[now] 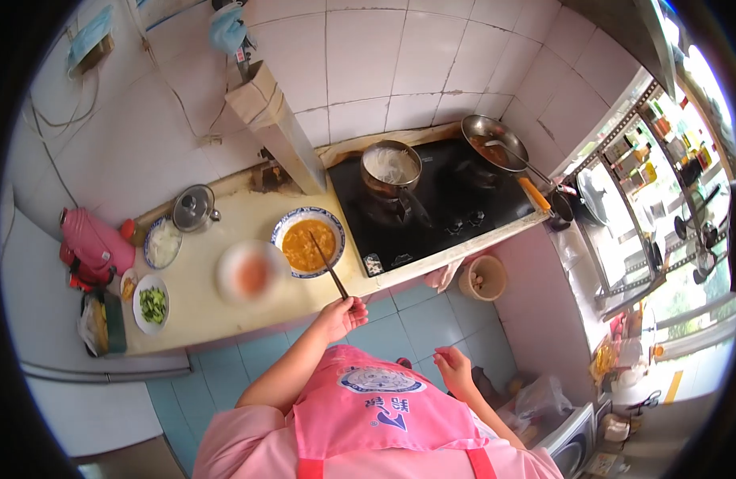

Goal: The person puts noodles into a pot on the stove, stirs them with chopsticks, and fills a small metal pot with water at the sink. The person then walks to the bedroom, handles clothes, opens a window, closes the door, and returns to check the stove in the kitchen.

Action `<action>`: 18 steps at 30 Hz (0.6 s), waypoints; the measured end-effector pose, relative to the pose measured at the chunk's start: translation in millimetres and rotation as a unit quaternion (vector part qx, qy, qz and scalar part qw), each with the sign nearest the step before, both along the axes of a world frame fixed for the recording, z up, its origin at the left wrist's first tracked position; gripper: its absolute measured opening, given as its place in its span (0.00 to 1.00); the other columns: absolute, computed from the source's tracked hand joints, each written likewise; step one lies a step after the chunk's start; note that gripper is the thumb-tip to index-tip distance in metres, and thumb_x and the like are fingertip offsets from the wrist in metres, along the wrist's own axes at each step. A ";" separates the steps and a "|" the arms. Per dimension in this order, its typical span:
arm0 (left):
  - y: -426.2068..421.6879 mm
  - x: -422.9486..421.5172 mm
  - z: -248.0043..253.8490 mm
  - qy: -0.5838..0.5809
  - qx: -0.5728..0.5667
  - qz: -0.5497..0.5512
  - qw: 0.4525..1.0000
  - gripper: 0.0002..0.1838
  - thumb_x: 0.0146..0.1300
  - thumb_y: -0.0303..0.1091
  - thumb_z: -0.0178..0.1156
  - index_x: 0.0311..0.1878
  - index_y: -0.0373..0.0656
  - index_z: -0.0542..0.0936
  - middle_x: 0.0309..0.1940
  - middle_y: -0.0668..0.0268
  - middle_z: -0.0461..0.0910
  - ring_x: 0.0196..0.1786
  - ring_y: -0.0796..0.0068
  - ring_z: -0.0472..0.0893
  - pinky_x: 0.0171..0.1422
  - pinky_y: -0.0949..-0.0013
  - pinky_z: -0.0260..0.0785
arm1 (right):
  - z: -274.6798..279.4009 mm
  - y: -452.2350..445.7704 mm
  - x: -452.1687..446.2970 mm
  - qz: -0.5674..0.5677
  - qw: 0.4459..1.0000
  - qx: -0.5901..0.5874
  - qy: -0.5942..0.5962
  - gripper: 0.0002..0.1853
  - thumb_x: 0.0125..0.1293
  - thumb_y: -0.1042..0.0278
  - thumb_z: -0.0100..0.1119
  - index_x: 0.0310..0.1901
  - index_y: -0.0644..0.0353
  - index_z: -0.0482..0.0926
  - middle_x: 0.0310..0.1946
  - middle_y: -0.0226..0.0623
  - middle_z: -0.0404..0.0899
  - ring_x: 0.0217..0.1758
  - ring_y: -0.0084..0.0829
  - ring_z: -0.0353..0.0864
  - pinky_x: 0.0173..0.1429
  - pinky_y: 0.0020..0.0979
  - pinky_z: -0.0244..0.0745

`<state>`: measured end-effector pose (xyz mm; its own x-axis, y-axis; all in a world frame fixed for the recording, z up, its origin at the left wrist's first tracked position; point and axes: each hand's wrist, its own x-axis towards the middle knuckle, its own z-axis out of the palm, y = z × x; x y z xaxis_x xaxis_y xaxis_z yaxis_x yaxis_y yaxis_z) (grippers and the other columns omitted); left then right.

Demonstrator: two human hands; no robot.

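Note:
My left hand (342, 318) is closed around a pair of dark chopsticks (330, 268). Their tips dip into a blue-and-white patterned bowl (336, 221) of beaten egg (302, 246) on the counter. To the left of that bowl is a blurred, round white dish (229, 273) with something orange-red in its middle. My right hand (453, 367) hangs over the floor in front of my apron (368, 399), its fingers loosely curled and nothing visible in them.
On the black cooktop (448, 215) stand a saucepan (392, 164) with whitish contents and a wok (496, 144) with a spatula. Left on the counter (216, 319) are a plate of chopped greens (152, 305), a bowl of white pieces (163, 242), a lidded pot (195, 209) and a pink thermos (100, 239).

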<state>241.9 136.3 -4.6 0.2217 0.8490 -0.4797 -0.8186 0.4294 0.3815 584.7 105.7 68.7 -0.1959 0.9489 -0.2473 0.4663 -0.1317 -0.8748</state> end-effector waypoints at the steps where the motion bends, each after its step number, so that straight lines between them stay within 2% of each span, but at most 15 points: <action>1: -2.0 6.2 9.7 -0.019 0.009 0.017 1.000 0.10 0.71 0.40 0.50 0.42 0.46 0.77 0.35 0.67 0.81 0.41 0.69 0.82 0.54 0.56 0.74 | -0.5 14.5 9.7 0.018 1.000 0.002 0.010 0.09 0.66 0.73 0.58 0.44 0.69 0.77 0.32 0.36 0.81 0.36 0.22 0.80 0.40 0.23 0.74; 5: 9.5 28.0 36.1 -0.053 -0.001 0.098 0.994 0.12 0.71 0.40 0.49 0.44 0.43 0.77 0.33 0.73 0.81 0.36 0.75 0.83 0.54 0.59 0.74 | 5.3 67.4 49.6 0.074 0.997 0.003 0.025 0.08 0.66 0.75 0.57 0.44 0.69 0.77 0.33 0.36 0.81 0.36 0.22 0.80 0.40 0.24 0.75; 10: 30.1 36.3 26.3 -0.092 0.025 0.199 0.975 0.14 0.72 0.39 0.48 0.49 0.39 0.77 0.31 0.72 0.81 0.35 0.75 0.82 0.54 0.60 0.74 | -17.8 110.6 81.4 0.120 0.992 -0.006 0.044 0.08 0.65 0.74 0.58 0.44 0.67 0.78 0.32 0.36 0.82 0.36 0.23 0.80 0.42 0.25 0.76; 15: 30.9 41.8 62.8 -0.095 0.007 0.244 0.965 0.17 0.72 0.38 0.45 0.54 0.36 0.73 0.30 0.72 0.81 0.34 0.74 0.82 0.55 0.60 0.74 | -0.5 136.2 46.1 0.182 0.981 -0.004 0.060 0.08 0.65 0.74 0.57 0.44 0.67 0.78 0.32 0.36 0.82 0.35 0.23 0.81 0.41 0.24 0.76; 18: 23.2 34.4 75.0 -0.123 0.038 0.235 0.963 0.17 0.72 0.38 0.45 0.55 0.35 0.72 0.30 0.73 0.81 0.35 0.75 0.82 0.55 0.59 0.74 | 16.1 147.0 4.2 0.226 0.973 0.039 0.040 0.09 0.65 0.75 0.57 0.45 0.68 0.76 0.34 0.38 0.82 0.36 0.23 0.81 0.41 0.25 0.76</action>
<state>276.3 159.6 70.4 -0.0975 0.9135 -0.3950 -0.9853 -0.0327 0.1675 589.0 252.7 84.8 -0.6125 0.7769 -0.1456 0.3919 0.1385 -0.9095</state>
